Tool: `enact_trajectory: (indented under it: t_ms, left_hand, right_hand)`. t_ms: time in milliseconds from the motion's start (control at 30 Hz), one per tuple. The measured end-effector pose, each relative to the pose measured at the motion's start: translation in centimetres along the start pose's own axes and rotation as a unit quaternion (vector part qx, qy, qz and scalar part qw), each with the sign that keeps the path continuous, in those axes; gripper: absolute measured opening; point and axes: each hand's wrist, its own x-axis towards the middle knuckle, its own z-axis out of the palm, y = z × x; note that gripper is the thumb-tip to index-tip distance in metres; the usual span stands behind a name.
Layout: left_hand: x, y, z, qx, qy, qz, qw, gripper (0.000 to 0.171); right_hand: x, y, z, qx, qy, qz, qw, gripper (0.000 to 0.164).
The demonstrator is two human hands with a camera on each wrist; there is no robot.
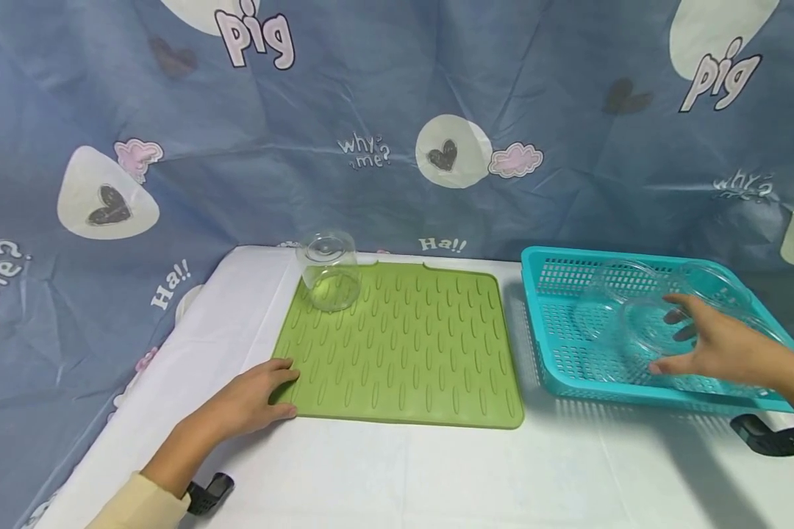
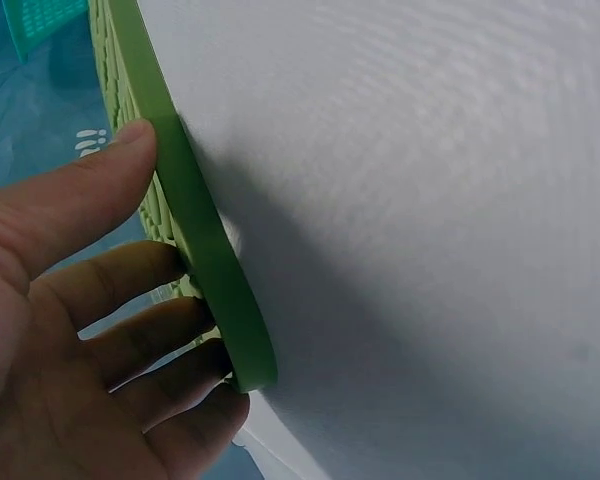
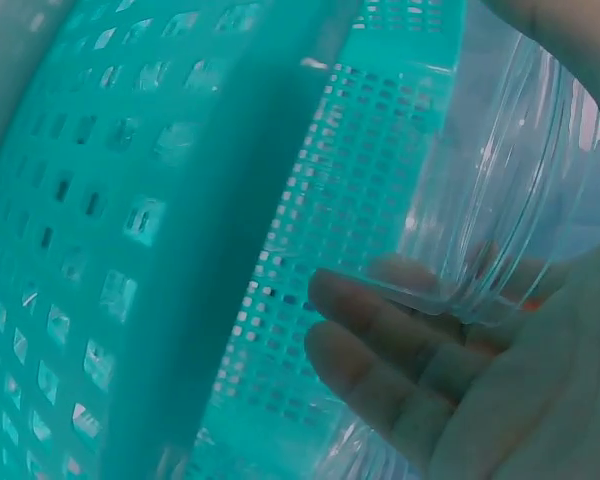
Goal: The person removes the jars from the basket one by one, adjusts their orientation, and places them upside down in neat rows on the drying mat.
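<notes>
Bracketing a clear cup, just left of the palm in the turquoise basket at right, with the nearer right hand wide-spread, unclear whether gripping; resting the left hand, relaxed, holding nothing, at the green drying mat, near-left corner.

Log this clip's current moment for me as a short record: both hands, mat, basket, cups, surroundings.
Left hand: touching the near left corner of the green mat
Right hand: over the turquoise basket, thumb and fingers around a clear basket cup; firmness of grip unclear
Mat cup: one, clear, at the far left corner
Basket contents: several clear cups, overlapping; exact count unclear
Layout: basket right of mat, apart
Surroundings: white cloth beneath, printed blue backdrop behind
</notes>
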Motion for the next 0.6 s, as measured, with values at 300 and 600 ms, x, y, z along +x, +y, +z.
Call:
enact_trajectory:
  t_ms: [300,600]
  left_hand:
    - [0.2,0.1,-0.1,0.000,-0.001,0.001,1.0000,0.061]
    - [0.1,0.0,0.1,-0.005,0.002,0.002,1.0000,0.059]
  right_hand:
    - [-0.6,-0.4,-0.5,-0.022,0.022,0.004,1.000,0.122]
    - [-1.2,-1.3,-2.6,-0.026,0.059,0.020,0.998,0.132]
